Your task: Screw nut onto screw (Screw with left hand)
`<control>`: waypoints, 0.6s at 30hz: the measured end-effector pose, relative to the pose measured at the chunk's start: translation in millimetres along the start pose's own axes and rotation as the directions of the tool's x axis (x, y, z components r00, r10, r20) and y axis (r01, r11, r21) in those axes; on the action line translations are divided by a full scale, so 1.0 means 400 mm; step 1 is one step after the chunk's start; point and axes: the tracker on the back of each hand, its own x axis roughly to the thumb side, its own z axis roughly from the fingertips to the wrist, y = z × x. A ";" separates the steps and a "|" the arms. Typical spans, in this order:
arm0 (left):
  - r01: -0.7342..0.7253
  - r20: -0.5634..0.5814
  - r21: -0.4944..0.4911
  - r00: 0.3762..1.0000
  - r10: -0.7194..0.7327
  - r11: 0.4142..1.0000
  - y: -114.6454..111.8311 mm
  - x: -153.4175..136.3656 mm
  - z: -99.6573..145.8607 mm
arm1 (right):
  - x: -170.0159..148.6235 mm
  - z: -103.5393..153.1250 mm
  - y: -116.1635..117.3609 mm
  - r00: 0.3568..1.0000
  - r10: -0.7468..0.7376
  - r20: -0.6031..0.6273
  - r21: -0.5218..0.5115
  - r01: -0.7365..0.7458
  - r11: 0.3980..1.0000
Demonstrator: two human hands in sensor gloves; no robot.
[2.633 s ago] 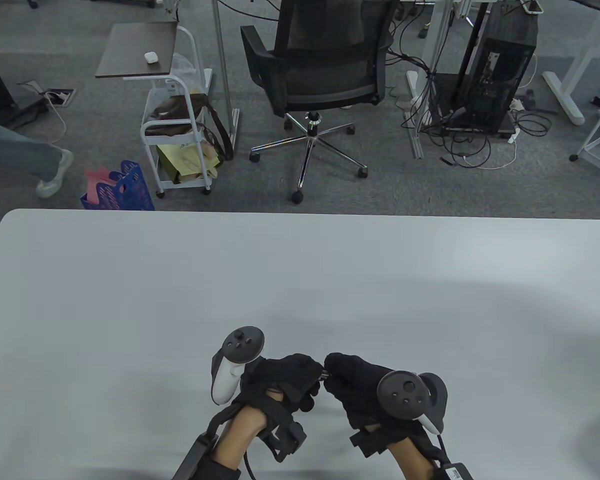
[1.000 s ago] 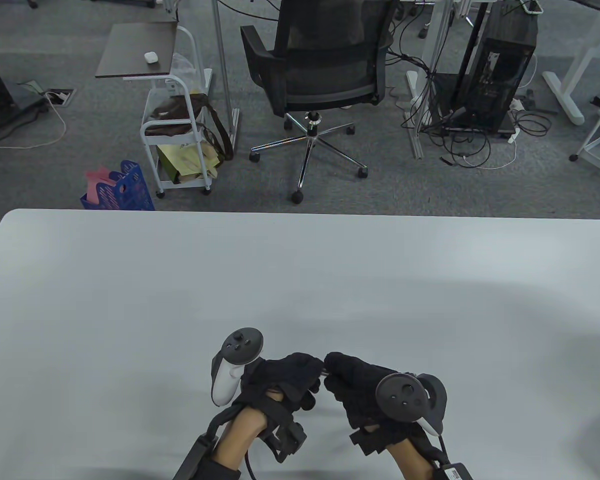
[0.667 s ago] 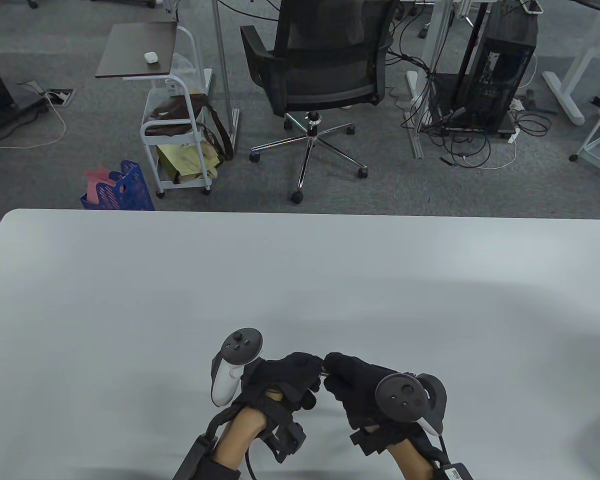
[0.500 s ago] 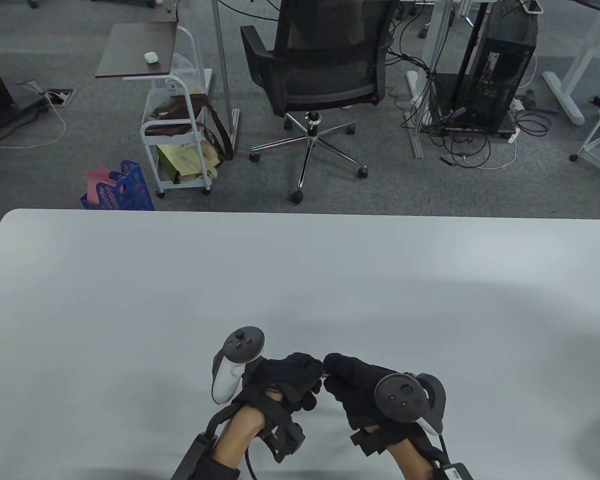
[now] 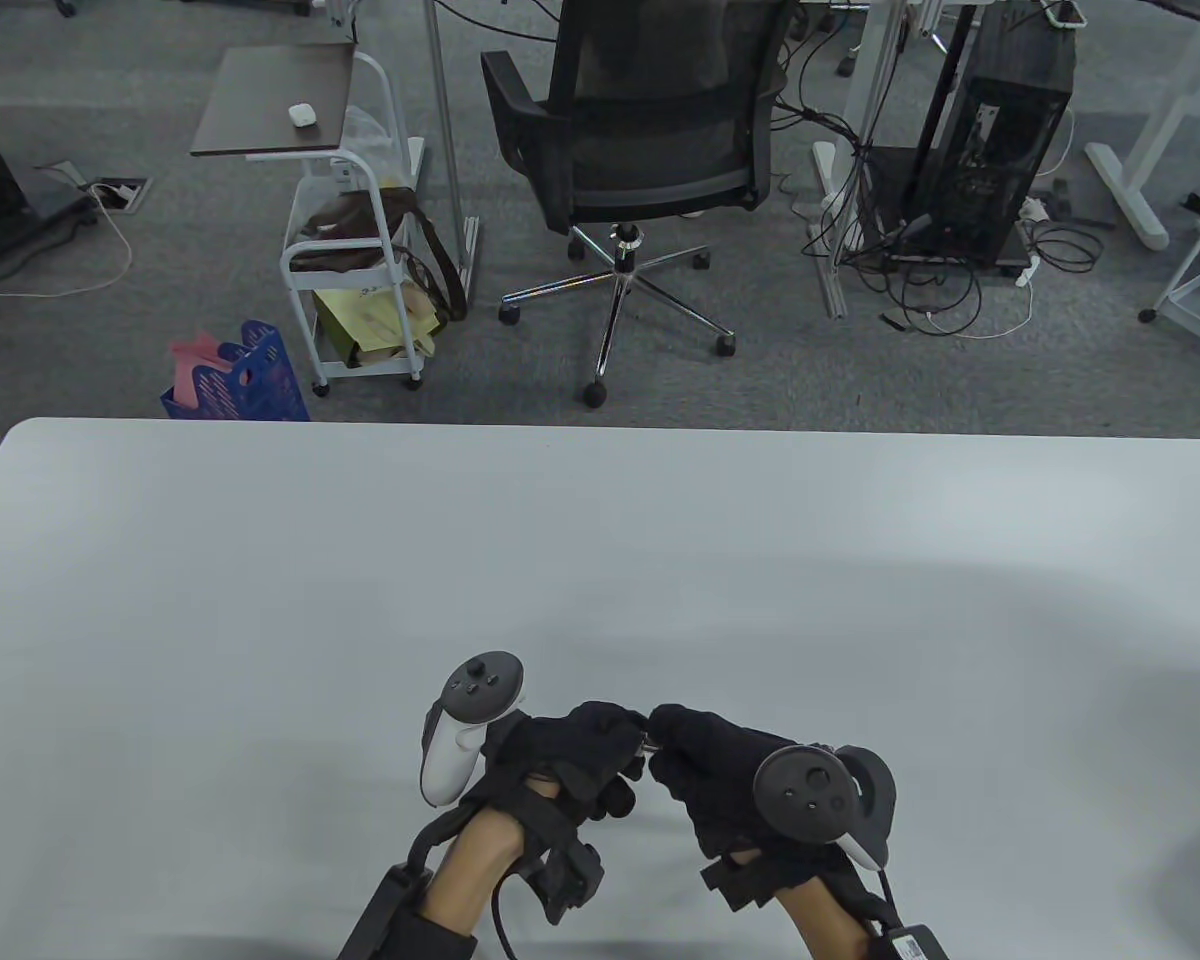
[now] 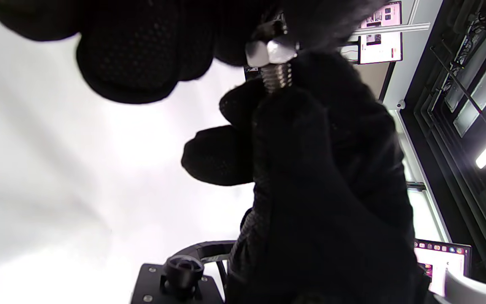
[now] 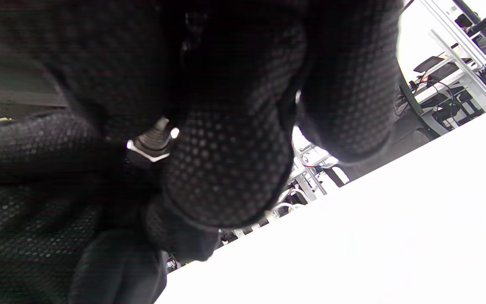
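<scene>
While the left hand (image 5: 570,750) pinches the nut (image 6: 271,51) and the right hand (image 5: 715,775) grips the screw (image 6: 277,76), the screw lies sideways between their touching fingertips above the table (image 5: 260,600), nut end toward the left hand, and both hands have barely moved since before.

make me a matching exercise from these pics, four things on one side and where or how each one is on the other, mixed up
Things:
1. nut
2. screw
3. left hand
4. office chair

Places or states:
A. on the floor beyond the table
B. shiny, six-sided, sitting on the threads
C. grooved shaft, pinched between black fingers
D. wears the white tracker

Pairs: 1-B, 2-C, 3-D, 4-A
</scene>
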 end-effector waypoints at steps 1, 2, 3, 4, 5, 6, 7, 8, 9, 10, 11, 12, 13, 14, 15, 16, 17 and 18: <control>0.009 -0.003 0.044 1.000 -0.009 0.999 0.001 -0.002 0.002 | 0.000 0.000 0.000 1.000 -0.002 0.000 0.001 0.002 1.000; 0.022 -0.006 0.070 1.000 -0.022 0.997 0.001 -0.002 0.002 | 0.000 0.001 0.000 1.000 -0.002 0.001 0.002 0.002 1.000; 0.040 -0.002 0.081 0.999 -0.040 0.996 0.001 -0.001 0.000 | 0.001 0.001 0.000 1.000 0.001 0.002 0.002 -0.001 1.000; 0.039 0.005 0.061 0.999 -0.039 0.997 0.000 0.001 -0.003 | 0.001 0.000 -0.001 1.000 0.011 0.006 0.004 -0.011 1.000; 0.031 0.003 0.042 1.000 -0.031 0.999 -0.002 0.003 -0.004 | 0.001 0.000 -0.001 1.000 0.015 0.008 0.004 -0.016 1.000; 0.033 -0.005 0.020 0.999 -0.033 0.999 -0.003 0.005 -0.003 | 0.001 0.001 -0.001 1.000 0.017 0.009 0.004 -0.017 1.000; 0.035 -0.003 -0.002 0.999 -0.035 0.999 -0.003 0.004 -0.004 | 0.001 0.001 -0.001 1.000 0.016 0.009 0.007 -0.016 1.000; 0.028 -0.008 -0.010 1.000 -0.028 1.000 -0.003 0.002 -0.004 | 0.001 0.001 0.001 1.000 0.019 0.008 0.009 -0.019 1.000; 0.024 -0.015 -0.010 1.000 -0.024 1.000 -0.003 0.000 -0.003 | 0.002 0.002 0.002 1.000 0.027 0.009 0.009 -0.027 1.000; 0.019 -0.017 -0.001 1.000 -0.019 1.000 -0.002 -0.005 -0.002 | 0.003 0.002 0.002 0.999 0.049 0.017 0.010 -0.049 0.999; 0.022 -0.021 0.022 1.000 -0.022 1.000 -0.002 -0.007 -0.002 | 0.003 0.002 0.002 0.998 0.054 0.018 0.010 -0.054 0.998; 0.041 -0.020 0.046 0.999 -0.040 0.998 -0.002 -0.006 -0.004 | 0.003 0.002 0.002 0.998 0.054 0.018 0.010 -0.054 0.998; 0.049 -0.014 0.032 0.999 -0.048 0.998 -0.002 -0.003 -0.006 | 0.003 0.001 0.002 0.999 0.050 0.017 0.015 -0.050 0.999; 0.045 -0.016 0.005 0.999 -0.045 0.999 -0.003 0.000 -0.006 | 0.002 0.001 0.002 0.999 0.046 0.016 0.021 -0.046 0.999; 0.043 -0.013 -0.014 0.999 -0.043 0.999 -0.004 0.001 -0.007 | 0.002 0.000 0.002 0.999 0.045 0.017 0.021 -0.045 0.999; 0.033 -0.009 -0.040 0.999 -0.033 0.999 -0.003 0.001 -0.008 | 0.002 0.000 0.001 0.999 0.043 0.018 0.021 -0.043 0.999; 0.023 -0.014 -0.041 1.000 -0.024 0.999 -0.002 -0.003 -0.008 | 0.002 0.000 0.002 0.999 0.041 0.019 0.020 -0.041 0.999; 0.019 -0.019 -0.034 1.000 -0.020 0.999 0.000 -0.007 -0.007 | 0.002 -0.001 0.002 0.999 0.040 0.018 0.018 -0.040 0.999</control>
